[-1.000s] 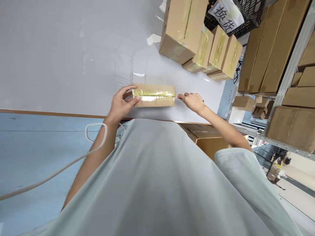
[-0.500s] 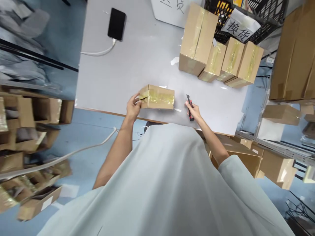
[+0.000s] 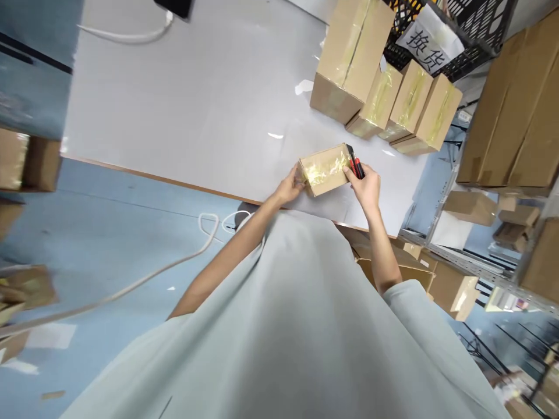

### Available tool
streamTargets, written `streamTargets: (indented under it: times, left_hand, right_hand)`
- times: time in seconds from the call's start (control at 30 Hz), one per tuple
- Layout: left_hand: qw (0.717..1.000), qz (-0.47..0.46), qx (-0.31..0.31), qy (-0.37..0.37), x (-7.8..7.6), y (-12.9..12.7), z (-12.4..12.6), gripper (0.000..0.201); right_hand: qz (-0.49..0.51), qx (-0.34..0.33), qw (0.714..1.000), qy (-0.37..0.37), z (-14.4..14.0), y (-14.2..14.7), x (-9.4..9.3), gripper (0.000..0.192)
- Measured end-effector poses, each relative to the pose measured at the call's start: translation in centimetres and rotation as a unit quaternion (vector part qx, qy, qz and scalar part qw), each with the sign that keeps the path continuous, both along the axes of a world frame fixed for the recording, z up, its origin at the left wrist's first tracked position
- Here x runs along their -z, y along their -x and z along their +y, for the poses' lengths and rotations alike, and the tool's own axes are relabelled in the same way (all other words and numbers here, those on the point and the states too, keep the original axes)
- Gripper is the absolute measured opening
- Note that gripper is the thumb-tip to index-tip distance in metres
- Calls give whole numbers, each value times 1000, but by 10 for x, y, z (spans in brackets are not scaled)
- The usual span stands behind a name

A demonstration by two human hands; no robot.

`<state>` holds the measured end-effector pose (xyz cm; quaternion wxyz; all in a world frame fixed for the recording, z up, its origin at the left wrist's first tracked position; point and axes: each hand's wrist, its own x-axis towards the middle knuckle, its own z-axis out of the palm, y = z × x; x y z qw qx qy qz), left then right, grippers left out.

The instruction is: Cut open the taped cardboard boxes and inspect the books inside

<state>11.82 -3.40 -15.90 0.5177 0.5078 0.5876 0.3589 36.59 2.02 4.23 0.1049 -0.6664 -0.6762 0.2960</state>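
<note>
White table [image 3: 196, 105]: the work surface, filling the upper left of the head view; its wooden front edge runs just before the person's body.

Stack of sealed cartons [image 3: 349, 52]: one tall box and three smaller ones beside it, at about 1 o'clock from the hands, well apart from them, with a black crate [image 3: 471, 23] bearing a paper label behind.

Small taped box [image 3: 325, 169]: a cardboard carton wrapped in yellowish clear tape, held between both hands near the table's front edge and seemingly tilted, one corner raised; whether it touches the table cannot be told.

Left hand [image 3: 290, 185]: at the box's 9 o'clock end, fingers closed on that end to steady it.

Right hand [image 3: 365, 185]: at the box's 3 o'clock end, fingers wrapped around a red-and-black utility knife [image 3: 356, 166] whose tip lies against the box's upper right corner. Whether the blade is extended cannot be told.

Technique, as a judgement: the taped seam should face up before cutting; the left hand should grip clear of the blade's line, and the cut should run shallow, away from the holding fingers, so the contents are not scored.
</note>
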Motion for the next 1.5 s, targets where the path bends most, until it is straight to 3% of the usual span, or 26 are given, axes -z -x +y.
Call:
streamTargets:
  times: [0.13, 0.3, 0.37, 0.43, 0.6, 0.83, 0.97, 1.23, 1.37, 1.5]
  left_hand:
    - [999, -15, -6, 38, -25, -13, -3, 62]
    - [995, 4, -97, -28, -85, 7, 1, 41]
    - [996, 9, -83, -38, -107, 9, 7, 38]
    - [997, 7, -62, -38, -119, 8, 12, 33]
    - [998, -3, -62, -33, -116, 6, 16, 22]
    - [997, -13, -64, -32, -112, 4, 13, 22]
    - [997, -13, -73, -32, -114, 1, 11, 22]
    - [997, -10, -75, -20, -113, -9, 11, 25]
    - [997, -15, -79, -10, -108, -15, 6, 23]
    - [995, 3, -96, 7, -112, -15, 3, 20]
  right_hand:
    - [-118, -24, 992, -27, -4, -6, -4, 56]
    - [-153, -23, 986, -54, -24, -9, 0, 66]
    - [-169, -30, 983, -63, -36, -5, -7, 68]
    - [-161, -35, 985, -55, -49, 2, -18, 67]
    - [-97, -106, 989, 22, -77, 23, -37, 58]
    - [-153, -184, 969, 61, -82, 43, -31, 55]
    - [-185, -192, 961, 72, -79, 49, -35, 57]
    - [-239, -196, 946, 101, -79, 55, -62, 55]
    - [-276, -188, 935, 121, -78, 68, -65, 49]
    - [-296, -180, 926, 148, -74, 81, -69, 48]
